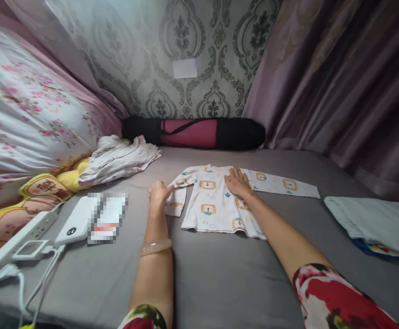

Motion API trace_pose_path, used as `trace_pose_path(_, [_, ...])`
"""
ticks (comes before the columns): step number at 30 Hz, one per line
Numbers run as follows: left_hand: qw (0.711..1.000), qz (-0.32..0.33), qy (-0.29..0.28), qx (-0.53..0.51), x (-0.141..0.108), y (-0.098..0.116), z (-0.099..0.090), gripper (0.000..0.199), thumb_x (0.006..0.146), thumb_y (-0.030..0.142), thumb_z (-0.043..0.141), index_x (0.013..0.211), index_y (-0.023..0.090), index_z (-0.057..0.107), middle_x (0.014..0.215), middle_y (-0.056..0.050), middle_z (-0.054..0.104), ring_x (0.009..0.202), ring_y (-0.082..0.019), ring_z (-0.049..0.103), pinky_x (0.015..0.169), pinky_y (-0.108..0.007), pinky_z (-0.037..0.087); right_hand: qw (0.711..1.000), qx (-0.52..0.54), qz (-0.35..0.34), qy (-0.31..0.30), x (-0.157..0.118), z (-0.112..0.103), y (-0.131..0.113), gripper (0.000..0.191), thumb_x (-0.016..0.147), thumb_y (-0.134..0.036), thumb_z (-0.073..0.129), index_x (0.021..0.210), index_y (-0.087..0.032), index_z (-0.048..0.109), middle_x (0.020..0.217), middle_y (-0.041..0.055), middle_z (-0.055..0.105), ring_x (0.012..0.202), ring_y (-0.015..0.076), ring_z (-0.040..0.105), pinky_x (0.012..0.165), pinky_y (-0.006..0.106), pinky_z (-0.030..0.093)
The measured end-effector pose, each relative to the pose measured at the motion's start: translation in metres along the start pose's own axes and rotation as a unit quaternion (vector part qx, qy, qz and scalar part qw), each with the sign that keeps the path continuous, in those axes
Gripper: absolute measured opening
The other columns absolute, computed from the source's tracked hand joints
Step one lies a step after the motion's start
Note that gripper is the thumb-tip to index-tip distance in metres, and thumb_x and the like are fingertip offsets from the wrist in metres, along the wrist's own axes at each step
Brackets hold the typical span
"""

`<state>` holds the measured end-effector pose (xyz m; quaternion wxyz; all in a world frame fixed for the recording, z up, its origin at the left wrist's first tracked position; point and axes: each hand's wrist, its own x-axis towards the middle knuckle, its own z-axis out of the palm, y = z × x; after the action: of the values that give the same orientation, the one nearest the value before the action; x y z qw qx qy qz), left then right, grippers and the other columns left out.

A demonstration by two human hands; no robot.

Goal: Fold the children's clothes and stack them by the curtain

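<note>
A small white long-sleeved shirt printed with orange and green pictures lies spread on the grey bed sheet. Its right-hand sleeve stretches straight out to the side; the left-hand sleeve bends downward at the elbow. My left hand, with a pale bangle on the wrist, is closed at that bent sleeve and pinches its cloth; the fingertips are partly hidden. Flat on the upper right of the shirt, near the shoulder, rests my right hand with fingers stretched out.
Folded clothes lie at the right. On the left are a crumpled pale cloth, a white power bank, a blurred-out flat item, a power strip with cables, and a yellow plush toy. A long black-and-red bag lies along the wall.
</note>
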<state>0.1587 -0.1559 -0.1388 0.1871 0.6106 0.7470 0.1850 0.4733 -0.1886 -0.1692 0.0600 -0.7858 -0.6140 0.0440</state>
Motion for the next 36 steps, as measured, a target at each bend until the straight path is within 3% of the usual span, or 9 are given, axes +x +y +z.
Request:
trace_pose_path(7, [0.988, -0.011, -0.149, 0.045, -0.001, -0.005, -0.024, 0.032, 0.064, 0.048, 0.071, 0.072, 0.02, 0.058, 0.07, -0.006, 0.069, 0.075, -0.024, 0.067, 0.058, -0.026, 0.045, 0.999, -0.003, 0.031, -0.02, 0.002, -0.017, -0.016, 0.059, 0.097, -0.035, 0.029, 0.147, -0.005, 0.03, 0.158, 0.0174, 0.02, 0.144, 0.0302, 0.016, 0.115, 0.051, 0.014])
trace_pose_path(12, [0.984, -0.004, -0.169, 0.053, -0.003, -0.004, -0.028, 0.027, 0.06, 0.038, 0.074, 0.071, 0.019, 0.058, 0.067, -0.005, 0.069, 0.07, -0.021, 0.066, 0.056, -0.025, 0.044, 0.994, 0.056, -0.089, -0.009, 0.012, -0.022, -0.067, 0.052, 0.092, -0.018, 0.033, 0.143, -0.009, 0.039, 0.152, 0.0148, 0.035, 0.14, 0.0235, 0.029, 0.115, 0.038, 0.021])
trace_pose_path(16, [0.983, -0.003, -0.182, 0.035, -0.005, 0.0, -0.025, 0.011, 0.063, 0.023, 0.068, 0.068, 0.019, 0.059, 0.052, -0.001, 0.061, 0.059, -0.019, 0.063, 0.052, -0.023, 0.043, 0.987, 0.108, -0.115, -0.038, 0.025, -0.011, -0.112, 0.053, 0.091, -0.016, 0.029, 0.144, -0.011, 0.04, 0.149, 0.009, 0.042, 0.137, 0.0154, 0.036, 0.111, 0.026, 0.027])
trace_pose_path(21, [0.993, -0.025, -0.11, -0.028, -0.006, 0.003, -0.023, 0.012, 0.071, 0.016, 0.055, 0.081, 0.02, 0.061, 0.047, 0.001, 0.058, 0.051, -0.018, 0.062, 0.052, -0.024, 0.043, 0.988, 0.12, -0.095, -0.016, 0.026, 0.009, -0.13, 0.056, 0.09, -0.015, 0.026, 0.144, -0.011, 0.039, 0.149, 0.0103, 0.042, 0.137, 0.019, 0.037, 0.113, 0.031, 0.026])
trace_pose_path(25, [0.991, -0.041, -0.045, -0.119, -0.008, 0.009, -0.023, 0.024, 0.082, 0.018, 0.044, 0.101, 0.021, 0.058, 0.064, -0.002, 0.067, 0.06, -0.019, 0.066, 0.059, -0.026, 0.048, 0.988, 0.127, -0.088, 0.03, 0.021, 0.017, -0.127, 0.054, 0.091, -0.017, 0.027, 0.143, -0.01, 0.041, 0.15, 0.0097, 0.041, 0.137, 0.0184, 0.035, 0.114, 0.028, 0.021])
trace_pose_path(28, [0.992, 0.034, 0.072, -0.101, -0.007, 0.014, -0.025, 0.024, 0.083, 0.016, 0.041, 0.099, 0.021, 0.059, 0.087, -0.006, 0.07, 0.088, -0.021, 0.067, 0.079, -0.029, 0.049, 0.987, 0.131, -0.083, 0.033, 0.021, 0.018, -0.127, 0.053, 0.092, -0.018, 0.027, 0.143, -0.011, 0.041, 0.148, 0.0092, 0.043, 0.135, 0.0184, 0.037, 0.113, 0.029, 0.022])
trace_pose_path(32, [0.961, 0.154, 0.209, -0.097, -0.001, 0.016, -0.025, 0.036, 0.08, 0.007, 0.037, 0.107, 0.017, 0.059, 0.126, -0.01, 0.057, 0.124, -0.022, 0.049, 0.105, -0.032, 0.037, 0.987, 0.129, -0.084, 0.036, 0.018, 0.016, -0.131, 0.053, 0.095, -0.022, 0.025, 0.144, -0.01, 0.038, 0.148, 0.0103, 0.042, 0.137, 0.0194, 0.035, 0.113, 0.03, 0.021])
trace_pose_path(34, [0.962, 0.149, 0.213, -0.084, 0.004, 0.011, -0.02, 0.043, 0.076, 0.004, 0.037, 0.111, 0.016, 0.059, 0.137, -0.011, 0.048, 0.131, -0.023, 0.041, 0.11, -0.033, 0.032, 0.988, 0.122, -0.089, 0.031, 0.013, 0.014, -0.134, 0.054, 0.097, -0.028, 0.024, 0.146, -0.008, 0.034, 0.151, 0.0116, 0.038, 0.139, 0.0214, 0.031, 0.115, 0.033, 0.017])
trace_pose_path(36, [0.981, 0.092, 0.167, -0.047, 0.007, 0.003, -0.012, 0.043, 0.075, 0.003, 0.039, 0.112, 0.014, 0.06, 0.134, -0.014, 0.049, 0.128, -0.025, 0.044, 0.109, -0.034, 0.034, 0.989, 0.109, -0.096, 0.018, 0.008, 0.013, -0.136, 0.057, 0.098, -0.035, 0.025, 0.148, -0.009, 0.032, 0.154, 0.0125, 0.032, 0.142, 0.0242, 0.025, 0.116, 0.036, 0.013])
